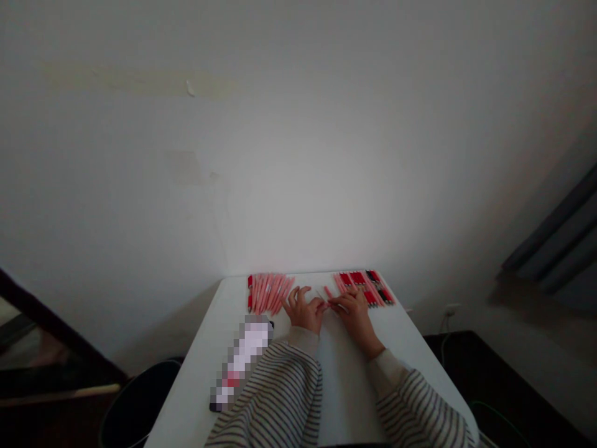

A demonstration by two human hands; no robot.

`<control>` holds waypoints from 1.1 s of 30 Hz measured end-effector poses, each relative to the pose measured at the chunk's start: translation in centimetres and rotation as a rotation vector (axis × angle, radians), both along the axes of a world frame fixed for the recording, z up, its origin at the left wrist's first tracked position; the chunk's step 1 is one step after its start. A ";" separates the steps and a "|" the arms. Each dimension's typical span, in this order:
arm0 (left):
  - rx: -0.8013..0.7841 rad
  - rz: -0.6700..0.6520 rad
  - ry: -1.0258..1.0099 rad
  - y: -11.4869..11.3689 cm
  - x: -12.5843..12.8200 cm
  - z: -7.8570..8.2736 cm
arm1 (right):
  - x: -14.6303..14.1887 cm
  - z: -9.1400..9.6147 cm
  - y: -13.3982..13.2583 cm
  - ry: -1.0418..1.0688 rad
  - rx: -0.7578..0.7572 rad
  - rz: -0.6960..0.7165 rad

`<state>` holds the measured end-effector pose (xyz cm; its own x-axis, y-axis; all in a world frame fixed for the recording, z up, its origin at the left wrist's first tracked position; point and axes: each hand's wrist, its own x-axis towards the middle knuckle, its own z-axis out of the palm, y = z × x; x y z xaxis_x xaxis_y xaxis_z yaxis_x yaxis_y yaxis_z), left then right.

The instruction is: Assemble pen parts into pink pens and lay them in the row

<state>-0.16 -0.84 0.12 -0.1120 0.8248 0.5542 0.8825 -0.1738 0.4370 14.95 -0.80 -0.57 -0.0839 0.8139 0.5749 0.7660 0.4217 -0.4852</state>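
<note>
Both my hands rest on a white table (345,386) near its far edge, in striped sleeves. My left hand (304,311) and my right hand (355,311) meet at the fingertips and pinch a thin pink pen (325,305) between them. A row of several pink pens (269,291) lies just left of my left hand. Another batch of pink pens with red and black caps (366,286) lies behind my right hand.
A pixelated oblong object (242,361) lies on the table's left side beside my left forearm. A plain white wall stands right behind the table. A dark round bin (140,398) sits on the floor at the left, a grey curtain (555,249) at the right.
</note>
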 end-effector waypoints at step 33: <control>0.249 -0.009 -0.084 0.3 -0.1 -0.7 | 0.0 0.2 0.0 0.069 -0.087 -0.120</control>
<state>-0.23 -0.51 -0.55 -0.1593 0.6651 0.7295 0.8429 -0.2931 0.4513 14.96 -0.80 -0.34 0.0548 0.8626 0.5029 0.7718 0.2830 -0.5694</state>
